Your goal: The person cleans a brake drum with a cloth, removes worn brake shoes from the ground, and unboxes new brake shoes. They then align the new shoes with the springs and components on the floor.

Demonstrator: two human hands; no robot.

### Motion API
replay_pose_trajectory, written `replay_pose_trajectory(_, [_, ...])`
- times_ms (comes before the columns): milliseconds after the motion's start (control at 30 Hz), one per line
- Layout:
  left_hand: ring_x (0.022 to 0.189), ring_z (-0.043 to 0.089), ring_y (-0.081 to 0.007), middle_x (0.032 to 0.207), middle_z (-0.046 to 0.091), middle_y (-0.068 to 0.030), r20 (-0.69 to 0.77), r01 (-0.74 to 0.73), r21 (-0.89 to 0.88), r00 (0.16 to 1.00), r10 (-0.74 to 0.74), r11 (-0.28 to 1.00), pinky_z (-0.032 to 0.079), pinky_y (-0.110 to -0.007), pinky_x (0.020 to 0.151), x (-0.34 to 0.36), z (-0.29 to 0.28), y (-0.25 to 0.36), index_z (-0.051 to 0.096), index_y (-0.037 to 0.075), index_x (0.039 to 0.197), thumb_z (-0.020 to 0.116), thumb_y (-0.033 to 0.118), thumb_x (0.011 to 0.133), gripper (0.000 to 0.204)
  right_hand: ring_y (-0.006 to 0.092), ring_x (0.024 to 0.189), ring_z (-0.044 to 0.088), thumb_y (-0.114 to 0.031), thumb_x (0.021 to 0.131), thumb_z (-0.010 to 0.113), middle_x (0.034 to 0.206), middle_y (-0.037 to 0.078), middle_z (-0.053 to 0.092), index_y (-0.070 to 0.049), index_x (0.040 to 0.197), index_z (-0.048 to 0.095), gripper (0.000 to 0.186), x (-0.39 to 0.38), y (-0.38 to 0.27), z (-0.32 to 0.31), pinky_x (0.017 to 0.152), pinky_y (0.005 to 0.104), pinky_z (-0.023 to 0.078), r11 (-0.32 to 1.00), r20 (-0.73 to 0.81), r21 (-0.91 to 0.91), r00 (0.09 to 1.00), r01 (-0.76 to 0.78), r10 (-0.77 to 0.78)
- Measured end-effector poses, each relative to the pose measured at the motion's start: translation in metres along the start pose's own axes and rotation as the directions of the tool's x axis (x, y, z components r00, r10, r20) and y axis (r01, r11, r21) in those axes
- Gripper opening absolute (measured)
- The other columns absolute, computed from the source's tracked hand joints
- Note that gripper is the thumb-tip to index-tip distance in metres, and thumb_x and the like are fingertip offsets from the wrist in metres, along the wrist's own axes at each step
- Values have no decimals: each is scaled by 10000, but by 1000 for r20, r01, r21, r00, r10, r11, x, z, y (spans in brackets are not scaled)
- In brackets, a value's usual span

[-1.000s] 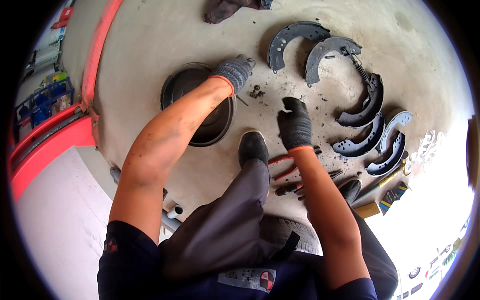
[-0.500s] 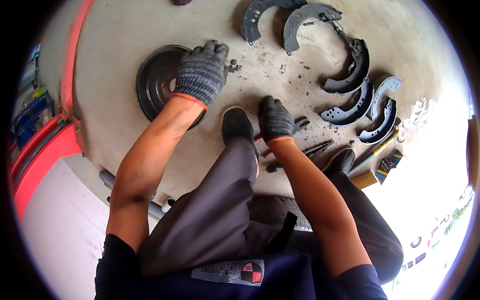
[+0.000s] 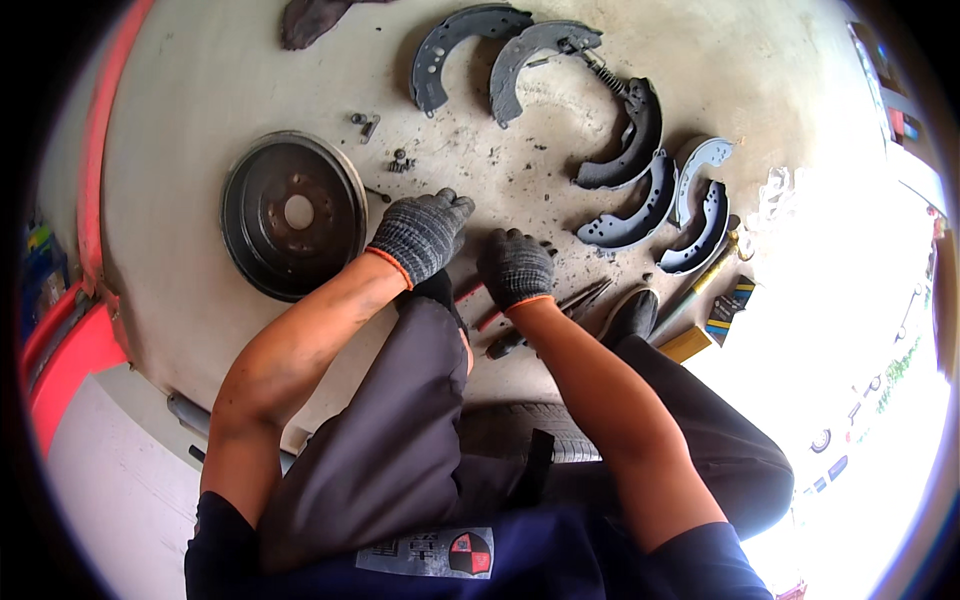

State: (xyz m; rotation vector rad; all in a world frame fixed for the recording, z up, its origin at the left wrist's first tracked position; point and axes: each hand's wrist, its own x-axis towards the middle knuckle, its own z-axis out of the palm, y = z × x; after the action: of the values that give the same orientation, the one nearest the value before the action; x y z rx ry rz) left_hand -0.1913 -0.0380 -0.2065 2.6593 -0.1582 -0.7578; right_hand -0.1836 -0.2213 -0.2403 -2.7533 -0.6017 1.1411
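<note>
Head view showed both gloved hands lowered beside the rusty brake drum (image 3: 293, 215): left hand (image 3: 422, 235) curled loosely, right hand (image 3: 516, 267) knuckles-up; whether either pinched anything, I couldn't tell.

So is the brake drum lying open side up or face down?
Open side up: the brake drum lies flat on the floor, its hollow interior and centre hole visible.

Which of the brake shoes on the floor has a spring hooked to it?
The second shoe from the left in the top row: a coil spring runs from its right end to the dark shoe below. The others show none.
</note>
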Motion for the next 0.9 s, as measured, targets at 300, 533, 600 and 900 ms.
replay_pose_trajectory(300, [979, 665, -368, 1097, 683, -174, -438, 40, -281, 883, -166, 959, 535, -442, 860, 26, -40, -49, 663, 89, 1116, 658, 163, 868, 258, 402, 1026, 641, -131, 841, 592, 1089, 214, 674, -58, 1102, 665, 281, 39, -45, -42, 897, 470, 514, 708, -259, 684, 966, 175, 11])
replay_pose_trajectory(533, [979, 664, -349, 1061, 686, -170, -208, -166, -140, 969, 135, 976, 529, -432, 866, 61, -63, -1, 657, 75, 1112, 637, 85, 847, 266, 339, 933, 682, -120, 881, 589, 962, 158, 703, -98, 1057, 694, 206, -82, 190, -173, 844, 409, 550, 974, -63, 55, 975, 218, -214])
replay_pose_trajectory(600, [980, 663, -348, 1067, 685, -167, -110, -214, -9, 971, 211, 977, 526, -437, 868, 62, -79, 5, 650, 73, 1125, 629, 112, 852, 277, 330, 931, 688, -131, 881, 547, 971, 141, 714, -91, 1017, 703, 211, -129, 228, -228, 826, 426, 546, 975, 121, -221, 993, 28, -1])
replay_pose_trajectory(900, [950, 672, -379, 1067, 684, -211, 165, -171, 330, 979, 121, 928, 533, -462, 834, 135, -148, 30, 617, 28, 1151, 654, 275, 866, 379, 175, 846, 656, -80, 950, 607, 989, 107, 706, -12, 1120, 669, 194, -158, 288, -109, 798, 312, 534, 540, 48, 812, 948, -221, 316])
